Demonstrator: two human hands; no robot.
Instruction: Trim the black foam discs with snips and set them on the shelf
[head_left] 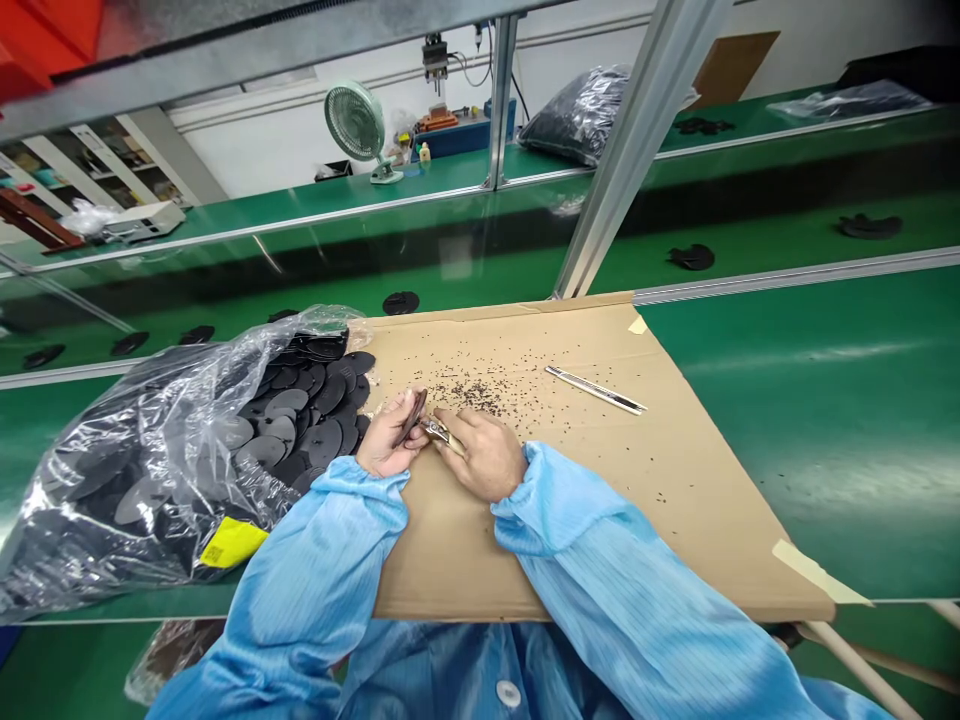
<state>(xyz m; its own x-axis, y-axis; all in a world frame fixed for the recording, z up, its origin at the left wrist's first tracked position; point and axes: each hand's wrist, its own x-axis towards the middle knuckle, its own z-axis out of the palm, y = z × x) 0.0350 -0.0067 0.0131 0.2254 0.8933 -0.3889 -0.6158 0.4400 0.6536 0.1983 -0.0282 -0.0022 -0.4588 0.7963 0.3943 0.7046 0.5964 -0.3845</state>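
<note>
Currently in hand: left hand is pinching one black plastic disc on edge over the cardboard sheet; right hand is closing around small metal nippers, their tip at the disc's rim. Black trimmings are already scattering ahead of the hands; judging by the nearly full plastic bag of discs, most remain untrimmed.
</note>
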